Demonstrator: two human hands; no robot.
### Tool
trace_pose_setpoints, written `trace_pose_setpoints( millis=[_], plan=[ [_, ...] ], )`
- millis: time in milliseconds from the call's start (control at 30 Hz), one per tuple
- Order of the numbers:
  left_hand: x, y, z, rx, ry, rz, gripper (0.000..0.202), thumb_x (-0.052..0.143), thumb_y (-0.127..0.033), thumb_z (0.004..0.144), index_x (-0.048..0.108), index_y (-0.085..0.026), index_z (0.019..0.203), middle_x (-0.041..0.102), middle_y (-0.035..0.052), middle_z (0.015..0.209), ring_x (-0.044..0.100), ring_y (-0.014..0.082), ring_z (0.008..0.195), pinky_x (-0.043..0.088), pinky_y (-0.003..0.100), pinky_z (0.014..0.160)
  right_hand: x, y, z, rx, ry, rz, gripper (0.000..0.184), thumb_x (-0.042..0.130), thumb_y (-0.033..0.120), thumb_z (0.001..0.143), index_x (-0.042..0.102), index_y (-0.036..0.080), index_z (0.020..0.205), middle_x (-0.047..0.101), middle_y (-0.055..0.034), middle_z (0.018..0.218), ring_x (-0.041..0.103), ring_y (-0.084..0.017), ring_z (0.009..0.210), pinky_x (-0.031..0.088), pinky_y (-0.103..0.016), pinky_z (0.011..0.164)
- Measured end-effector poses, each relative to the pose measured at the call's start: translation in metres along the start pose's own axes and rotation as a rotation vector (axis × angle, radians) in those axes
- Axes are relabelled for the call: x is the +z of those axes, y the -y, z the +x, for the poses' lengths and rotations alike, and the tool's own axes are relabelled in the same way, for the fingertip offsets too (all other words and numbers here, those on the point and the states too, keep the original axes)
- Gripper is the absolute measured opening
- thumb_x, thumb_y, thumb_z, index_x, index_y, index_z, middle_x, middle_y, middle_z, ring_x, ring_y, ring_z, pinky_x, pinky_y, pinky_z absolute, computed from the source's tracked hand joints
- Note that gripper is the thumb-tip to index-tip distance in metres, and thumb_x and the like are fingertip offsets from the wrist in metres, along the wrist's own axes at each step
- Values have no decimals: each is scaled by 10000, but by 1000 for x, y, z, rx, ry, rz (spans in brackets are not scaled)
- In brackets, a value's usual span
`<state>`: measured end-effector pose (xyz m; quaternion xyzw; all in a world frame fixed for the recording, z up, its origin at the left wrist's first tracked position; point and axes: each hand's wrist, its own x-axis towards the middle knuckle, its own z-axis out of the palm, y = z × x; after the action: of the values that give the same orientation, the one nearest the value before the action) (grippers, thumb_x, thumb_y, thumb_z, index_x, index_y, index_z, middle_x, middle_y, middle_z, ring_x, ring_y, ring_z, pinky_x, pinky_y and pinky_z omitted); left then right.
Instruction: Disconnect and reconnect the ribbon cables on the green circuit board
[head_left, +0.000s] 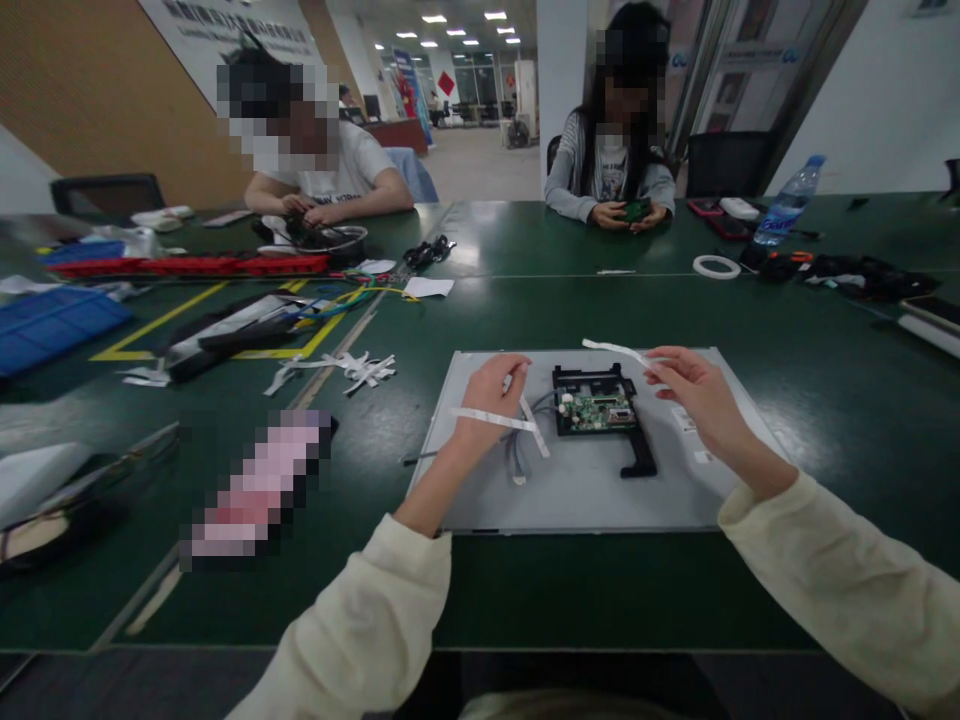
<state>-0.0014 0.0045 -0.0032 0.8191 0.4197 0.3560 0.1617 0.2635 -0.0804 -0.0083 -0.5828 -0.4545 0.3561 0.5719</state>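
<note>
A: Item 1, the held piece?
B: White strip, thin, flat, slightly curved. Position: right of centre in the frame, above the upper edge of the grey panel. Long axis: left to right, dipping rightward; free end points left.
A: Held how?
B: Right hand: thumb and forefinger pinched together on its right end, other fingers loosely bent.
A: Left hand?
B: Fingers curled inward, over the panel's left part; cannot tell whether they clamp anything. 1 flat wrist strip lies across it, nearly level; 1 slanting strip crosses that strip's right end, running down to the right.
A: On the panel?
B: Smooth, matt, rectangular, long side left to right. Upon it, at frame centre-right: black bracket, angular, its arm reaching downward; green circuit board within; grey cables leftward.
A: Left of the panel?
B: Loose heap of white strips, crisscrossed, on the dark green, glossy table.
</note>
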Motion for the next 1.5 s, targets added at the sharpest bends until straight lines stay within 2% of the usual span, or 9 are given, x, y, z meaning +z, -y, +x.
trace_pose_setpoints(
  millis=[133, 300, 500, 700, 867, 1067, 1167, 1300, 1500],
  plan=[
    [6, -3, -1, 91, 16, 9, 279, 380, -279, 936, 619, -159, 1014, 663, 82, 1006, 601, 183, 969, 487, 320, 849, -4, -21, 0, 57, -21, 5, 298, 636, 409, 737, 665, 192, 939, 672, -42, 887, 631, -149, 824, 462, -229, 620],
    [12, -20, 7, 105, 38, -7, 299, 352, -273, 948, 601, -158, 1066, 663, 79, 1070, 607, 182, 1015, 464, 326, 917, 1, -27, 1, 68, -4, -9, 333, 628, 424, 726, 668, 176, 946, 688, -59, 883, 639, -178, 834, 451, -243, 594],
    [33, -45, 28, 215, 278, 67, 385, 282, -336, 973, 576, -154, 1143, 676, 87, 1076, 632, 208, 995, 470, 333, 883, -2, -30, 0, 45, 66, -67, 287, 615, 384, 737, 680, 171, 918, 694, -47, 845, 628, -164, 789, 447, -248, 610],
    [66, -27, 39, 211, 337, 33, 486, 200, -391, 986, 566, -132, 1175, 650, 98, 1160, 598, 205, 1090, 437, 324, 948, -5, -28, -1, 67, 61, -50, 266, 596, 360, 744, 682, 169, 908, 695, -40, 806, 619, -151, 751, 418, -232, 588],
    [75, -17, 36, 216, 383, 38, 523, 150, -410, 986, 572, -156, 1161, 652, 79, 1162, 590, 192, 1102, 419, 337, 976, -4, -26, -1, 93, 75, -79, 268, 588, 349, 734, 684, 164, 904, 694, -41, 795, 604, -150, 703, 402, -232, 556],
    [74, -17, 35, 238, 402, 67, 529, 133, -390, 988, 575, -165, 1171, 653, 69, 1168, 593, 189, 1100, 416, 343, 983, -3, -26, -4, -43, 58, -314, 207, 538, 295, 772, 678, 179, 871, 680, -25, 774, 606, -155, 681, 425, -265, 631],
    [74, -16, 35, 255, 393, 81, 526, 144, -390, 989, 584, -165, 1170, 655, 72, 1166, 599, 193, 1091, 427, 346, 969, -3, -27, -3, -99, 45, -441, 213, 510, 267, 797, 640, 185, 946, 670, -11, 743, 616, -159, 686, 423, -274, 674],
    [75, -14, 35, 287, 381, 84, 507, 161, -379, 991, 593, -173, 1160, 662, 68, 1153, 597, 185, 1100, 430, 338, 968, 0, -26, -2, -148, 67, -609, 221, 476, 239, 825, 561, 188, 1022, 634, 7, 673, 597, -160, 644, 391, -265, 639],
    [76, -13, 36, 320, 368, 64, 486, 179, -365, 993, 601, -174, 1140, 669, 65, 1141, 596, 172, 1103, 433, 324, 973, 7, -24, -4, -188, 100, -939, 264, 433, 216, 855, 513, 189, 1106, 638, -28, 717, 587, -171, 653, 312, -246, 560]
  ],
)
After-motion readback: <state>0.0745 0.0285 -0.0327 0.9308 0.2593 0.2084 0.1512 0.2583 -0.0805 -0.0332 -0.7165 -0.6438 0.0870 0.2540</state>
